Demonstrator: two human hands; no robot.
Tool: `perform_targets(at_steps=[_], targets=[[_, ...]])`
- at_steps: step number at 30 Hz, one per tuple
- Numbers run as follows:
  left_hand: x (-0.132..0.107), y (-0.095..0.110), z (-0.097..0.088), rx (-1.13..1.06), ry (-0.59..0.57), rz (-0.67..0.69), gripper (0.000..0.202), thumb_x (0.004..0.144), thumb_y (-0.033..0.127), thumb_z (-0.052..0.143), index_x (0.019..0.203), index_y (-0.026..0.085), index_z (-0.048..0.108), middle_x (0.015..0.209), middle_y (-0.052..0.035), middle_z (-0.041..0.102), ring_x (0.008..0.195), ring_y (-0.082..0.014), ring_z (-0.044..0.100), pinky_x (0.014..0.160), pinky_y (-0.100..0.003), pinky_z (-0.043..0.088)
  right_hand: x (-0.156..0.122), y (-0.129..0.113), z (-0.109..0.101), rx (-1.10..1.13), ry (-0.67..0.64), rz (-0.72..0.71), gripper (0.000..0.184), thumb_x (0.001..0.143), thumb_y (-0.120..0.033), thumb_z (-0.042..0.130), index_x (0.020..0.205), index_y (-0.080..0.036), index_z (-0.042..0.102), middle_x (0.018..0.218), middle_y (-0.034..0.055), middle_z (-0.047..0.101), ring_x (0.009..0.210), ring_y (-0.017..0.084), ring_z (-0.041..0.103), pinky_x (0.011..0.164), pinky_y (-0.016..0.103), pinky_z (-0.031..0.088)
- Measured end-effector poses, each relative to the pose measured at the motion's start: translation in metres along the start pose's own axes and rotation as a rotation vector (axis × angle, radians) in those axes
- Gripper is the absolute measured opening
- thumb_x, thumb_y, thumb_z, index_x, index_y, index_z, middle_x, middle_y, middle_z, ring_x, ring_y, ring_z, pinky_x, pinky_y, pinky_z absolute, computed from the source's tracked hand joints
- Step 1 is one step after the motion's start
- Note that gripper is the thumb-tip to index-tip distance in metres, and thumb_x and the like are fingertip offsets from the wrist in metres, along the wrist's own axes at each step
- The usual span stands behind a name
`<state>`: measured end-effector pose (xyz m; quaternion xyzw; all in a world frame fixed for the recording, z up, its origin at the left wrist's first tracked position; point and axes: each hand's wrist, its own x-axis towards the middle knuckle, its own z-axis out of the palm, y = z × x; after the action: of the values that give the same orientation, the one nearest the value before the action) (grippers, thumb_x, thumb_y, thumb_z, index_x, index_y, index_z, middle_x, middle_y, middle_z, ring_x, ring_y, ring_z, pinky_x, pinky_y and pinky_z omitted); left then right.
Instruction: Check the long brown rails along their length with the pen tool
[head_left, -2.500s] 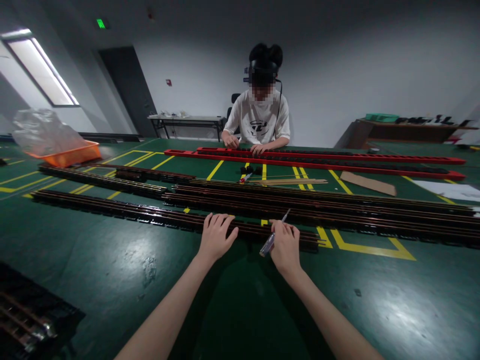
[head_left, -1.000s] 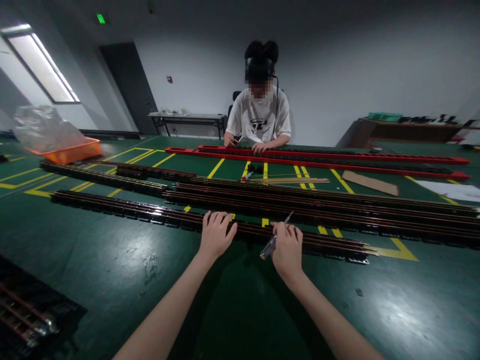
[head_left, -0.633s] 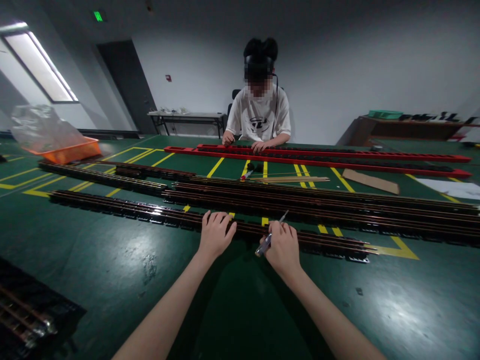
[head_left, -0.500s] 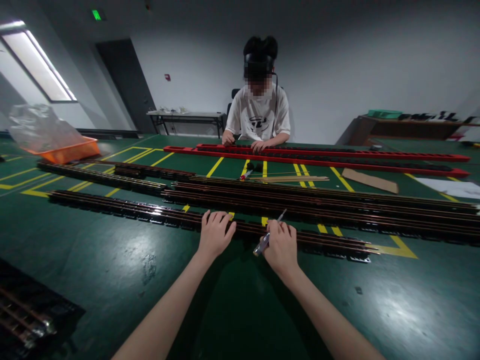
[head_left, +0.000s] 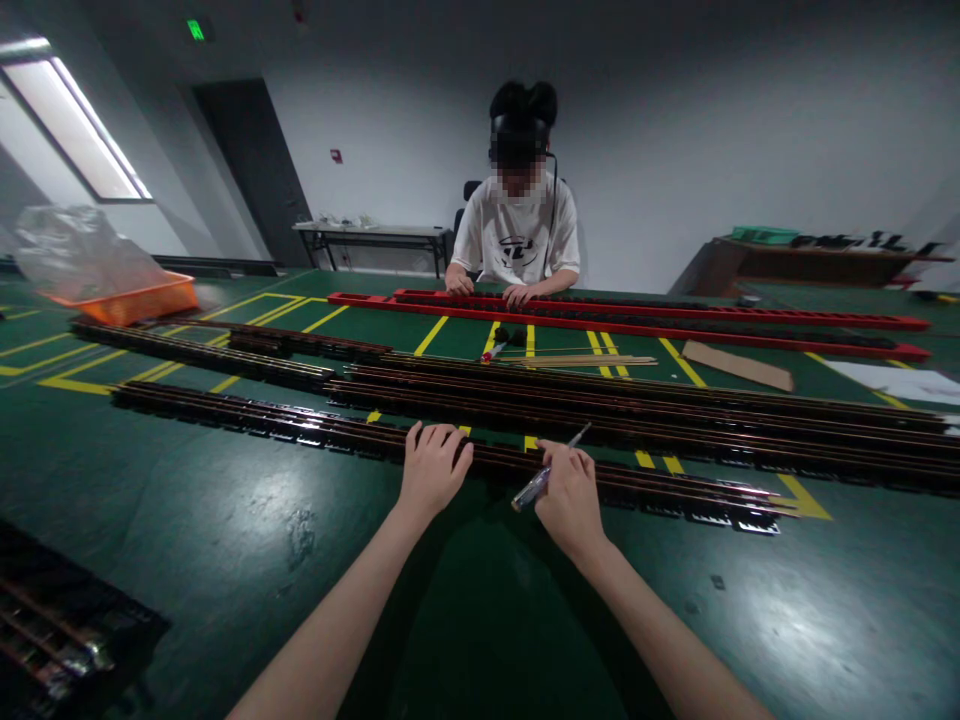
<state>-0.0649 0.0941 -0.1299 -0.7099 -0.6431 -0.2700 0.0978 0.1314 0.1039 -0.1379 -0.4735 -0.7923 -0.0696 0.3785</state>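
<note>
Keeps a narrow, closed grip with the right hand (head_left: 568, 495) on a slim, clear-handled metal screwdriver (head_left: 531, 488), tip angled up and away to the right; too dim to tell any contact at the tip. Lays the left hand (head_left: 433, 470) palm down across a long, narrow, dark strip with copper-coloured rods along its length (head_left: 300, 425), fingers loosely spread toward the far edge; cannot tell a pinch from a light rest there. Compared with a couple of seconds ago, holds both hands in nearly the same place but has the strip slid clearly to the right along the glossy green worktop (head_left: 480, 630), with rod ends now well past the right hand and over yellow marking tape (head_left: 811, 500). Judging by that shift, brings a stretch nearer the strip's left end between the hands, probably by sliding rather than lifting. Leaves the strip flat on the worktop, just in front of a broad bundle of similar dark strips (head_left: 675, 425).
</note>
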Motion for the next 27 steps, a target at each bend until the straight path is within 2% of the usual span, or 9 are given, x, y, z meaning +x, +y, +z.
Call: perform_targets(at_steps=[2, 7, 11, 16, 21, 24, 27], targets=[[0.000, 0.000, 0.000, 0.002, 0.003, -0.004, 0.029, 0.090, 0.032, 0.037, 0.096, 0.021, 0.063, 0.101, -0.0059, 0.066, 0.102, -0.0226, 0.055, 0.103, -0.047, 0.026, 0.000, -0.002, 0.000, 0.002, -0.031, -0.025, 0.031, 0.060, -0.003, 0.044, 0.088, -0.015, 0.047, 0.086, 0.0105, 0.063, 0.083, 0.025, 0.054, 0.082, 0.038, 0.034], [0.000, -0.001, 0.001, 0.004, 0.007, -0.001, 0.029, 0.090, 0.032, 0.037, 0.097, 0.020, 0.062, 0.102, -0.0064, 0.066, 0.102, -0.0228, 0.056, 0.103, -0.047, 0.026, 0.002, -0.005, 0.001, -0.091, -0.063, -0.044, 0.018, 0.075, -0.017, 0.049, 0.093, -0.014, 0.049, 0.082, 0.0098, 0.062, 0.080, 0.027, 0.054, 0.082, 0.041, 0.034], [0.000, -0.002, 0.003, 0.003, 0.019, 0.009, 0.030, 0.090, 0.032, 0.037, 0.102, 0.019, 0.061, 0.103, -0.0065, 0.065, 0.102, -0.0227, 0.055, 0.102, -0.047, 0.027, 0.003, -0.008, 0.001, -0.154, -0.088, 0.022, 0.015, 0.072, -0.011, 0.049, 0.087, -0.014, 0.051, 0.079, 0.0095, 0.061, 0.080, 0.026, 0.054, 0.083, 0.042, 0.033], [0.000, -0.002, 0.002, -0.006, 0.025, 0.010, 0.030, 0.091, 0.031, 0.036, 0.101, 0.020, 0.061, 0.102, -0.0062, 0.065, 0.102, -0.0222, 0.055, 0.102, -0.046, 0.027, 0.003, -0.013, -0.002, -0.144, -0.062, 0.024, 0.025, 0.066, 0.000, 0.045, 0.085, -0.015, 0.051, 0.081, 0.0090, 0.062, 0.083, 0.026, 0.054, 0.087, 0.042, 0.031], [0.000, -0.002, 0.001, -0.010, 0.020, 0.006, 0.030, 0.091, 0.032, 0.035, 0.100, 0.020, 0.061, 0.102, -0.0066, 0.065, 0.102, -0.0223, 0.055, 0.102, -0.046, 0.027, 0.001, -0.008, -0.004, -0.126, -0.049, 0.026, 0.035, 0.064, 0.004, 0.041, 0.091, -0.014, 0.051, 0.085, 0.0102, 0.063, 0.087, 0.027, 0.053, 0.082, 0.039, 0.034], [0.000, -0.001, 0.001, -0.006, 0.007, 0.006, 0.031, 0.091, 0.031, 0.035, 0.100, 0.019, 0.061, 0.102, -0.0068, 0.065, 0.102, -0.0224, 0.055, 0.102, -0.046, 0.027, 0.000, -0.007, -0.004, -0.065, -0.040, -0.041, 0.029, 0.062, 0.003, 0.042, 0.084, -0.016, 0.050, 0.090, 0.0112, 0.064, 0.086, 0.026, 0.053, 0.082, 0.039, 0.035], [0.000, -0.002, 0.001, 0.001, 0.008, 0.010, 0.029, 0.091, 0.031, 0.036, 0.099, 0.019, 0.061, 0.102, -0.0064, 0.065, 0.103, -0.0224, 0.055, 0.102, -0.046, 0.026, 0.001, -0.007, -0.002, -0.031, -0.040, -0.075, 0.015, 0.070, -0.006, 0.048, 0.081, -0.016, 0.049, 0.090, 0.0115, 0.064, 0.085, 0.026, 0.053, 0.083, 0.039, 0.035]])
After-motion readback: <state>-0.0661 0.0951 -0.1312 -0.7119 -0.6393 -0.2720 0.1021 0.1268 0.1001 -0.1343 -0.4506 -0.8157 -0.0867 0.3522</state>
